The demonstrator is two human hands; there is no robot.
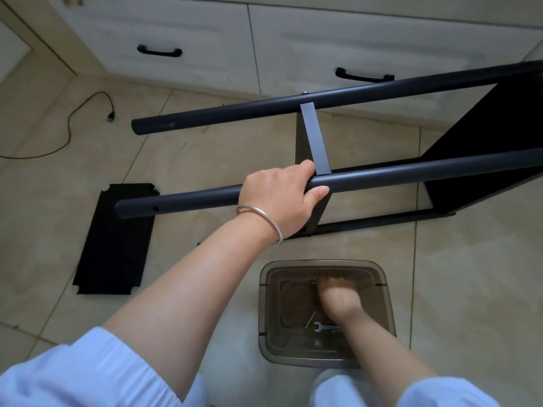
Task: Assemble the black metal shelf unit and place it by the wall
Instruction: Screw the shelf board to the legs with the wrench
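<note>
The black metal shelf unit (382, 177) lies on its side on the tiled floor, its round posts running left to right. One shelf panel (314, 139) is fixed midway between the posts and another (482, 142) at the right end. My left hand (282, 195) grips the near post just left of the middle panel. A loose black shelf panel (114, 239) lies flat on the floor at the left. My right hand (338, 295) reaches down into a translucent grey bin (385, 304); its fingers are hidden, blurred behind the bin's wall.
A small wrench (323, 327) and a thin metal tool (310, 320) lie in the bin's bottom. White cabinet drawers with black handles (160, 51) stand behind the unit. A black cable with a plug (110, 116) trails across the floor at the far left.
</note>
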